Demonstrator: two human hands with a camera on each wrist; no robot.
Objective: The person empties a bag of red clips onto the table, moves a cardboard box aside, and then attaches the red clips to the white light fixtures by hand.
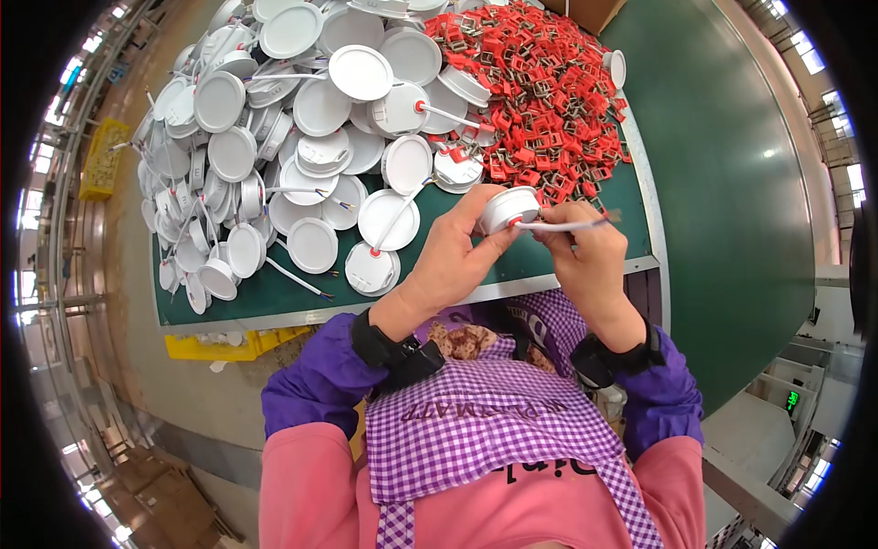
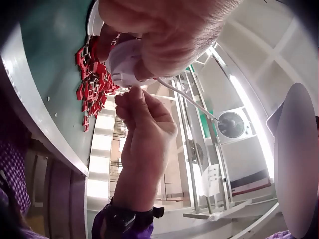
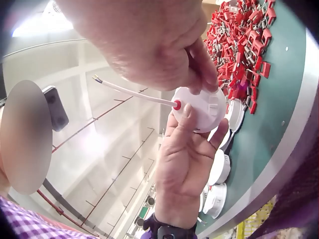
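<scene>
A round white downlight [image 1: 508,210] is held in my left hand [image 1: 457,253], thumb on its back housing near the red grommet and fingers round its rim. From the grommet a white cable [image 3: 132,94] with bare wire ends sticks out, passing by my right hand [image 1: 587,263]. The right fingers are curled in a pinch at the side of the downlight, seen close in the right wrist view. A small part at the right fingertips [image 2: 133,89] is mostly hidden; I cannot tell what it is. Both hands are raised over the front edge of the green table.
A big heap of white downlights [image 1: 233,153] with cables covers the table's left side. Beside it lies a pile of red spring clips [image 1: 558,110]. The table [image 1: 631,229] has a metal edge. Yellow crates [image 1: 206,348] stand below, and a green surface [image 1: 722,183] extends at right.
</scene>
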